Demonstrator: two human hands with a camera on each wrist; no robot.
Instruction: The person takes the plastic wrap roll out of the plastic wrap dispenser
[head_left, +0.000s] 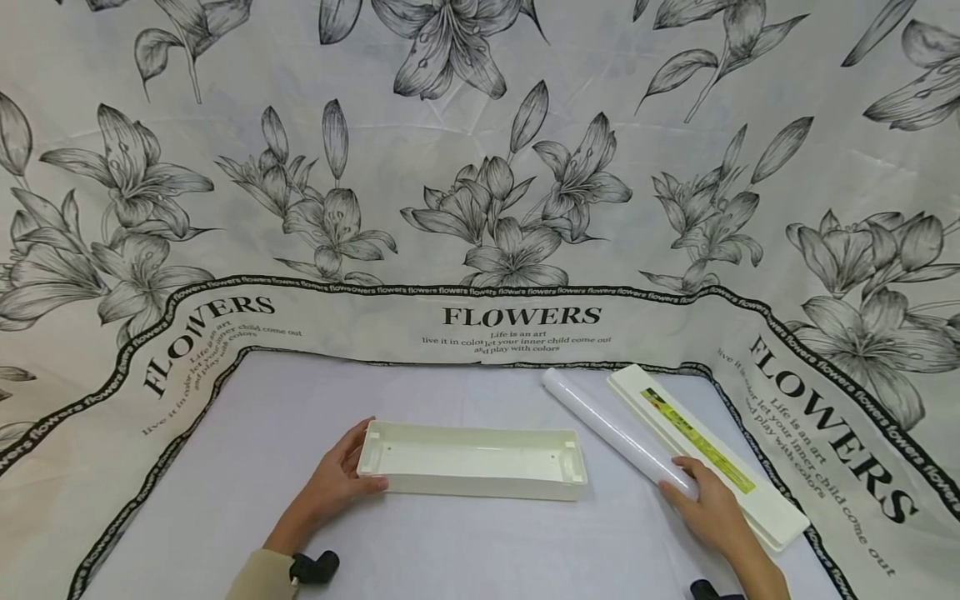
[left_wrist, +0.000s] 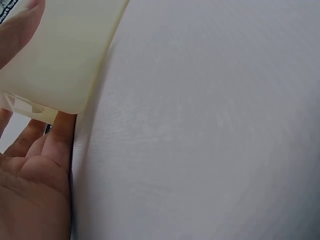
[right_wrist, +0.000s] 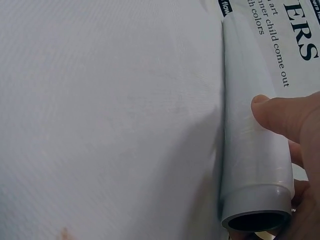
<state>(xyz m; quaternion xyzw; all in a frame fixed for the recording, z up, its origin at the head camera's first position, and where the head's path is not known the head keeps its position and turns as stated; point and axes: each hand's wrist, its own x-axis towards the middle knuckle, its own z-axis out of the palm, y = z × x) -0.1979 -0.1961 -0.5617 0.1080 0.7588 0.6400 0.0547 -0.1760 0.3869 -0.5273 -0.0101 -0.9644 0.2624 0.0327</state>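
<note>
An open, long cream plastic box (head_left: 472, 483) lies lengthwise across the middle of the white cloth, its hollow facing up. My left hand (head_left: 330, 487) holds its left end, the thumb on the near side and the fingers at the end wall; the left wrist view shows the box's corner (left_wrist: 65, 55) between them. To the right, my right hand (head_left: 712, 504) grips the near end of a roll of clear plastic film (head_left: 615, 425). In the right wrist view, the thumb lies over the film roll (right_wrist: 250, 140), whose hollow core end shows.
Right beside the roll lies a long cream lid (head_left: 780, 518) with a yellow-green label (head_left: 697, 442). White cloth (head_left: 465, 550) covers the table, bordered by a printed flower cloth (head_left: 360, 321) that rises behind and at the sides.
</note>
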